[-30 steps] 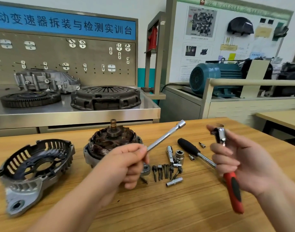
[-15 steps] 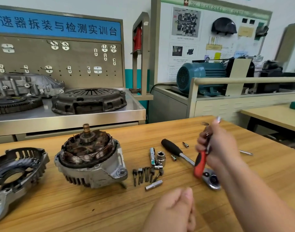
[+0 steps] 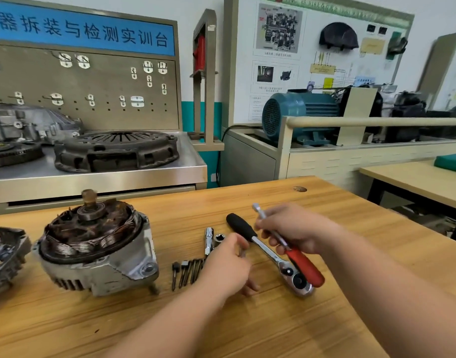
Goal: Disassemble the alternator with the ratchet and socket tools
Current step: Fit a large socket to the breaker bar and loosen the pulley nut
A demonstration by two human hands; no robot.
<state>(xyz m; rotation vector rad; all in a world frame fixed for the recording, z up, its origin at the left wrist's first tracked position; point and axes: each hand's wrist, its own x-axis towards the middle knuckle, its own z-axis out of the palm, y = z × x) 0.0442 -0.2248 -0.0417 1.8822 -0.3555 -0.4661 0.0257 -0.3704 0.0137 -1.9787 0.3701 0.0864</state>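
Wooden bench [image 3: 325, 202] takes up the whole front. Behind it on the left there's a steel bench [image 3: 118, 177] with a pegboard and a blue sign [image 3: 92, 29]. The sign is cut off at the left edge, and the part I can read says "器拆装与检测实训台". The wall poster's print is too small to read.

A teal motor [image 3: 296, 112] sits back right, and a rusty clutch cover [image 3: 116, 151] lies on the steel bench.

The alternator [image 3: 97, 251] stands on the bench left of centre, shaft up and copper windings showing. Its end cover [image 3: 4, 257] lies just left of it, half out of shot.

The right hand [image 3: 296, 232] has its grip wrapped round a red tool [image 3: 303, 264], silver shaft poking up past the fingers. It's held low over the black-handled ratchet [image 3: 241, 227], which lies flat on the bench. The red handle's end is over the ratchet head.

The left hand [image 3: 224, 267] hovers between the alternator and the ratchet with its fingers loosely curled. It's blurry, so I can't tell if that grip has anything in it.

An extension [image 3: 209, 239] and socket [image 3: 219, 237] lie just beyond the left hand, and a row of bits [image 3: 187, 271] is partly under it.
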